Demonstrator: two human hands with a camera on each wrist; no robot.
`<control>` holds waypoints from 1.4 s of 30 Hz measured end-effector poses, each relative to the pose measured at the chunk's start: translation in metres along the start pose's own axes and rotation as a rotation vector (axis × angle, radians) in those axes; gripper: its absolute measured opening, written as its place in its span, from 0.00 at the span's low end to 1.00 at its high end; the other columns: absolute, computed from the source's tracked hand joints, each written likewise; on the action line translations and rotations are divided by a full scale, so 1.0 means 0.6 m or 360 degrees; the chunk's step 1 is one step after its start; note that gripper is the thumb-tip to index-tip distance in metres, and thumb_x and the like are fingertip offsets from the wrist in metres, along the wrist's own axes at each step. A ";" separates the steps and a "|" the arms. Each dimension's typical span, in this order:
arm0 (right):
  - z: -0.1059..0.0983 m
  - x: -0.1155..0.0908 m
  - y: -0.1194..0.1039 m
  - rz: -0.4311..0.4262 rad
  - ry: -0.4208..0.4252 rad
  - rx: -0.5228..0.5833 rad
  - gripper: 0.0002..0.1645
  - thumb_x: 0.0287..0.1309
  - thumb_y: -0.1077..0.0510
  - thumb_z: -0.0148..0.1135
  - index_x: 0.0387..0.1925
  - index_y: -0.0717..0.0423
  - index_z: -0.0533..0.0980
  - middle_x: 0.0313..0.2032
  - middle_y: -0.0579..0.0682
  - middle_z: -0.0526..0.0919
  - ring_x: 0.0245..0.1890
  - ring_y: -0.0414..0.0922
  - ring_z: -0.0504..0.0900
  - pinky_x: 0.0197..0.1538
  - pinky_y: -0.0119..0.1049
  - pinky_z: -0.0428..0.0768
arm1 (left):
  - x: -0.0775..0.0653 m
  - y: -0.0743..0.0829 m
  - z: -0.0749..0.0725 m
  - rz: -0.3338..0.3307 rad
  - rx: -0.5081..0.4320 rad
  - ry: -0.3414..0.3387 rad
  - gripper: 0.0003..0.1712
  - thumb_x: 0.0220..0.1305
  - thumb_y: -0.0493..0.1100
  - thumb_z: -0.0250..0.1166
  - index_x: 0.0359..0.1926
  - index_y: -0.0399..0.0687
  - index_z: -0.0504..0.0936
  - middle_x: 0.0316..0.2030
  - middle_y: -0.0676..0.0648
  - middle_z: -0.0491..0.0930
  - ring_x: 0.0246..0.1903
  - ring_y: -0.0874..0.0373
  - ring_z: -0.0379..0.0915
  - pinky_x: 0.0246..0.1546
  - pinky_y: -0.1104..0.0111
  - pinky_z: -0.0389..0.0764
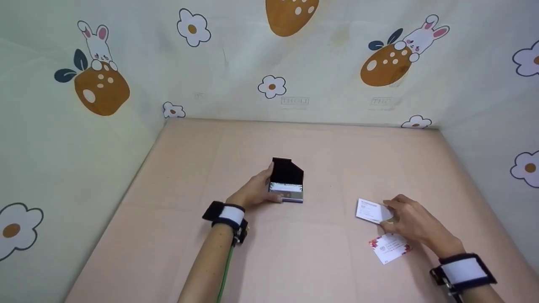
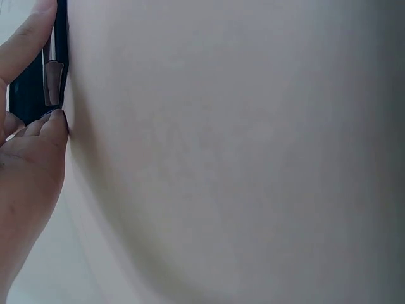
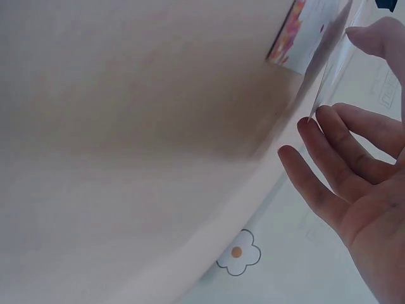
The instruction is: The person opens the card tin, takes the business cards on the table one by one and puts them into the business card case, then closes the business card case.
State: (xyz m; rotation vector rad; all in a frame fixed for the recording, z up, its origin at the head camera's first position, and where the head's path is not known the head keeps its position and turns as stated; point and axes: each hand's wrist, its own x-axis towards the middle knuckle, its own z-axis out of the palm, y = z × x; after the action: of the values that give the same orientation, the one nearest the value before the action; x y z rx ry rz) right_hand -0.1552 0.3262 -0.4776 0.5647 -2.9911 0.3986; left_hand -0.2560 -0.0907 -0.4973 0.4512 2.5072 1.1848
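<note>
My left hand grips the left side of a card case, its thumb lying over the front lower corner. The case's black flap is raised toward the back wall, and a pale card edge shows in its shiny lower half. In the left wrist view the case stands edge-on between thumb and fingers. My right hand pinches a white business card between thumb and fingertips, over the right part of the table. Just below that hand lies a second card with red floral corners, flat on the table.
The pinkish table is closed in by pale walls printed with rabbits, fruit and flowers. Each wrist wears a strap with a camera, and a green cable runs along the left forearm.
</note>
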 end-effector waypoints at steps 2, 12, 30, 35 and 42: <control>-0.001 0.005 -0.005 0.0020 -0.0006 0.0017 0.36 0.46 0.52 0.77 0.53 0.72 0.80 0.44 0.63 0.82 0.34 0.44 0.78 0.32 0.33 0.81 | -0.001 0.002 -0.001 -0.0001 -0.0002 0.0001 0.68 0.52 0.44 0.78 0.81 0.52 0.38 0.79 0.43 0.48 0.80 0.49 0.43 0.80 0.58 0.47; -0.010 0.040 -0.024 -0.0061 0.0068 0.0020 0.28 0.45 0.56 0.77 0.48 0.67 0.83 0.44 0.60 0.80 0.38 0.49 0.81 0.37 0.39 0.84 | 0.001 0.005 -0.004 -0.0002 -0.0017 0.0000 0.68 0.52 0.46 0.78 0.81 0.53 0.39 0.80 0.43 0.48 0.80 0.49 0.43 0.80 0.59 0.47; -0.009 0.091 -0.068 -0.0169 0.0103 0.0097 0.29 0.45 0.57 0.79 0.49 0.67 0.82 0.45 0.60 0.80 0.41 0.50 0.81 0.44 0.45 0.85 | 0.003 0.002 -0.001 0.0016 -0.0032 -0.0005 0.69 0.51 0.44 0.79 0.81 0.53 0.38 0.80 0.44 0.47 0.80 0.50 0.42 0.80 0.59 0.46; -0.008 0.110 -0.087 -0.0249 0.0144 0.0122 0.27 0.44 0.59 0.78 0.48 0.67 0.83 0.43 0.60 0.80 0.40 0.51 0.82 0.44 0.45 0.85 | 0.001 0.001 -0.002 0.0002 -0.0031 0.0003 0.68 0.52 0.45 0.78 0.81 0.54 0.38 0.80 0.45 0.47 0.80 0.51 0.41 0.80 0.59 0.46; -0.007 0.133 -0.113 -0.0328 0.0205 0.0136 0.26 0.42 0.59 0.78 0.46 0.66 0.83 0.42 0.58 0.80 0.40 0.51 0.82 0.43 0.44 0.85 | -0.002 -0.001 -0.001 -0.0006 -0.0036 -0.0003 0.69 0.52 0.45 0.79 0.81 0.55 0.38 0.80 0.45 0.47 0.80 0.51 0.42 0.80 0.59 0.47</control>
State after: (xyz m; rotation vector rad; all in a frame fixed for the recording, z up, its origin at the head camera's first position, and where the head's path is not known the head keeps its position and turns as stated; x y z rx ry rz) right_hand -0.2044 0.2387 -0.4482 0.8128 -2.7700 0.5258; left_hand -0.2554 -0.0920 -0.4969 0.4414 2.4894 1.2093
